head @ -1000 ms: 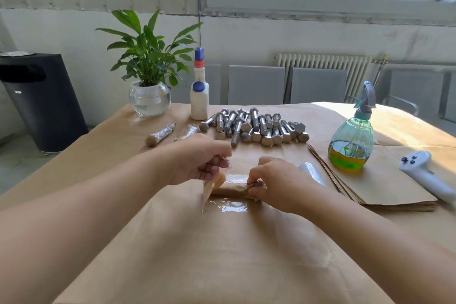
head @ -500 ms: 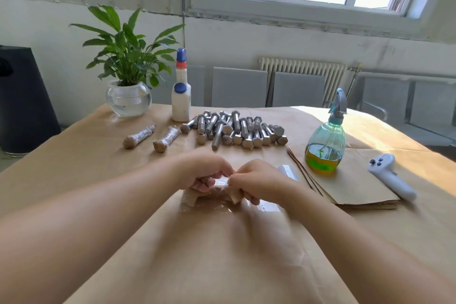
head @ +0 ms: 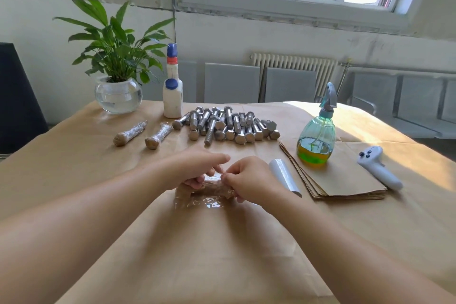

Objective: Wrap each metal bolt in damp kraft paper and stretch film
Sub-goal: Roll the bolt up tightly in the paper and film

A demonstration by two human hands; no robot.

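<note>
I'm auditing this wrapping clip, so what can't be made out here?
Head view only:
- Paper-wrapped bolt: both ends hidden by the left hand and right hand.
- Clear stretch film sheet: edges too transparent to trace.
- Pile of bare metal bolts: overlapping, uncountable.
- Black bin: cut off at left edge.

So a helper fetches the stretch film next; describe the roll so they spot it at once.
Find the green spray bottle on the stack of kraft sheets. Just left of that stack lies the stretch film roll, beside the right hand. It is the only shiny, silvery-white cylinder there.
</note>
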